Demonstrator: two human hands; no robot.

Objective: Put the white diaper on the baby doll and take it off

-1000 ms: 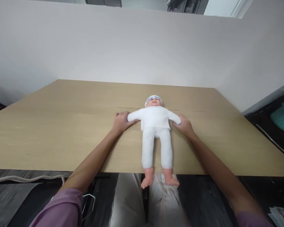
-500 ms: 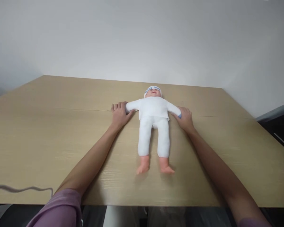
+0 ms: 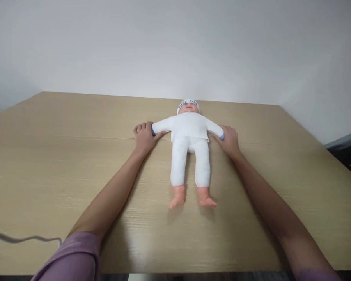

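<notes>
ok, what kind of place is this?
An indoor room, possibly a plain workspace; too little shows to say more. Pointers: a broad wood-look table, a bare pale wall behind it, and a cable near the lower left.

Soft, dim light | wall (image 3: 175, 50) — greyer toward top | table (image 3: 152, 238) — faint sheen

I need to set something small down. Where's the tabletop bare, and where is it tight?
Bare tabletop: left of the left forearm, between cord and wall; right of the right forearm; and between the forearms, from the doll's feet to the near edge. Crowded: around its outstretched arms, held by the left hand and right hand.
</notes>
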